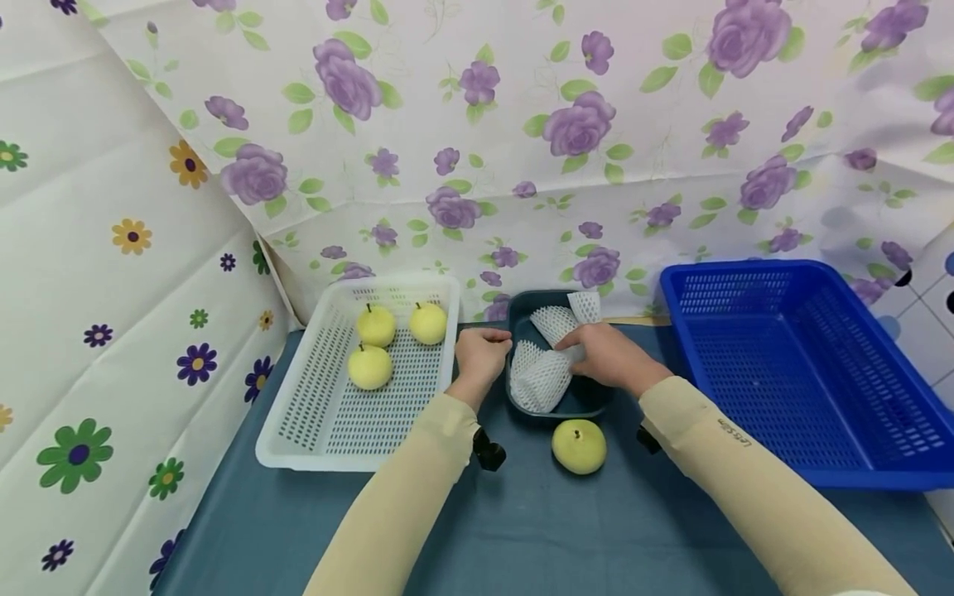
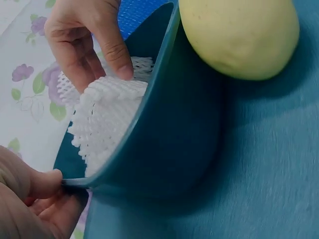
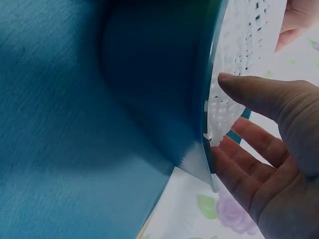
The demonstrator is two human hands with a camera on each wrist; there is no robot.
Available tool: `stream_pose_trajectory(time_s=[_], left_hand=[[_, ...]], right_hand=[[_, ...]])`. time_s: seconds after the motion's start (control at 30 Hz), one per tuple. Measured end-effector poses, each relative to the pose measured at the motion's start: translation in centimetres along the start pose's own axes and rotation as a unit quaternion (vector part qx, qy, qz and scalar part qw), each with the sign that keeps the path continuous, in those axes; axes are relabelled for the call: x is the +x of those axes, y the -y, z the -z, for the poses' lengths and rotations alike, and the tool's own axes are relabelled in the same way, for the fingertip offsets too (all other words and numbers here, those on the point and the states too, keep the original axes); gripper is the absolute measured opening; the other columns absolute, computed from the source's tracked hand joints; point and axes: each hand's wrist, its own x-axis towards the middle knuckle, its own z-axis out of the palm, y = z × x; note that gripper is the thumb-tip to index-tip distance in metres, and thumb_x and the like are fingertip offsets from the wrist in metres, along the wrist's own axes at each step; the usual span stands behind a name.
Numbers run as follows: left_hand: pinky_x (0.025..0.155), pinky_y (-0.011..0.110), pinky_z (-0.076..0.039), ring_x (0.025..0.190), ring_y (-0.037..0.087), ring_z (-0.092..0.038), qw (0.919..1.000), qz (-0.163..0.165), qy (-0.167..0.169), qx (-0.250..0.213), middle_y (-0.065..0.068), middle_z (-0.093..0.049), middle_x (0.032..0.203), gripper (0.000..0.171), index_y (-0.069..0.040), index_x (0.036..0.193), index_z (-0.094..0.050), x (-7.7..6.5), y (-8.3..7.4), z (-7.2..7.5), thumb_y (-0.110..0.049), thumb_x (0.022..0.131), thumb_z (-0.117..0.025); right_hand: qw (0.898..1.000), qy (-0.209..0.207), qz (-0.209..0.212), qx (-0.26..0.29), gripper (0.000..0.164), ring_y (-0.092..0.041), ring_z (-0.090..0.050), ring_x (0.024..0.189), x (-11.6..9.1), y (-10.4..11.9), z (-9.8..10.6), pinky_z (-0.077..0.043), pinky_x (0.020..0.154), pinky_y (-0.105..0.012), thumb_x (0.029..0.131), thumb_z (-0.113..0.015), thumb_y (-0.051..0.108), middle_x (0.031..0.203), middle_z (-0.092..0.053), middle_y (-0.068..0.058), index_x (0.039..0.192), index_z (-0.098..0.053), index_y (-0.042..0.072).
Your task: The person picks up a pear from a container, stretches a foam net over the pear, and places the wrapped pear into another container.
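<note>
A dark green plastic basin [image 1: 589,401] stands mid-table with several white foam fruit nets [image 1: 542,381] inside. My left hand [image 1: 480,358] is at its left side; in the left wrist view, the thumb and fingers [image 2: 47,181] pinch the rim. Over the basin, my right hand [image 1: 611,356] holds the edge of a foam net [image 2: 112,117] between thumb and fingers. The right wrist view shows the right hand's thumb [image 3: 254,94] against the net [image 3: 227,107], with the other fingers below. A yellow-green pear [image 1: 579,447] sits on the table just in front of the basin.
On the left, a white perforated basket [image 1: 298,430] contains three pears [image 1: 370,367]. A blue perforated basket [image 1: 775,397] stands to the right. Floral sheeting [image 1: 462,149] hangs behind the table [image 1: 514,538] and along its left side.
</note>
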Motion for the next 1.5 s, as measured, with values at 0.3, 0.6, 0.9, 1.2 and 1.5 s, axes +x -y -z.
stream_pose_trajectory(time_s=[0.3, 0.6, 0.9, 1.2, 1.5], left_hand=[[0.077, 0.03, -0.054, 0.093, 0.015, -0.063, 0.9965, 0.044, 0.02, -0.069, -0.002, -0.07, 0.093, 0.01, -0.017, 0.092, -0.077, 0.2, 0.4, -0.4, -0.016, 0.083, -0.072], [0.087, 0.032, -0.052, 0.1, 0.017, -0.061, 0.991, 0.087, 0.037, -0.095, 0.001, -0.068, 0.099, 0.015, -0.013, 0.096, -0.075, 0.5, 0.3, -0.3, -0.014, 0.082, -0.072], [0.09, 0.037, -0.05, 0.103, 0.019, -0.059, 0.9837, 0.13, 0.054, -0.112, -0.001, -0.065, 0.111, 0.009, -0.021, 0.091, -0.076, 0.5, 0.2, 0.1, -0.017, 0.083, -0.072], [0.091, 0.038, -0.049, 0.103, 0.019, -0.058, 0.9821, 0.139, 0.058, -0.113, 0.0, -0.064, 0.112, 0.011, -0.02, 0.093, -0.075, 0.5, 0.2, 0.2, -0.018, 0.083, -0.071], [0.092, 0.038, -0.049, 0.104, 0.019, -0.058, 0.9812, 0.142, 0.065, -0.113, 0.0, -0.064, 0.113, 0.007, -0.022, 0.086, -0.075, 0.6, 0.2, 0.3, -0.017, 0.083, -0.071]], right_hand=[[1.0, -0.011, 0.0, 0.007, 0.028, -0.022, -0.062, 0.108, -0.4, -0.6, 0.2, -0.052, 0.087, -0.042, 0.082, -0.073, 0.02, 0.114, -0.068, -0.002, 0.11, -0.071, 0.02], [0.999, -0.03, 0.002, 0.017, 0.019, -0.019, -0.063, 0.104, -0.6, -0.7, 0.5, -0.054, 0.084, -0.039, 0.083, -0.071, 0.019, 0.108, -0.07, 0.0, 0.102, -0.073, 0.02], [0.998, -0.058, 0.001, 0.03, 0.014, -0.011, -0.066, 0.083, -0.6, -0.9, 0.5, -0.055, 0.067, -0.029, 0.085, -0.069, 0.02, 0.101, -0.072, 0.0, 0.098, -0.074, 0.02], [0.996, -0.076, -0.002, 0.051, 0.017, -0.013, -0.066, 0.086, -1.0, -0.8, 1.0, -0.056, 0.069, -0.031, 0.086, -0.068, 0.019, 0.106, -0.07, -0.003, 0.103, -0.073, 0.019], [0.994, -0.068, -0.01, 0.087, 0.021, -0.022, -0.063, 0.103, -1.2, -0.6, 1.3, -0.056, 0.077, -0.037, 0.091, -0.061, 0.02, 0.115, -0.065, -0.006, 0.112, -0.066, 0.017]])
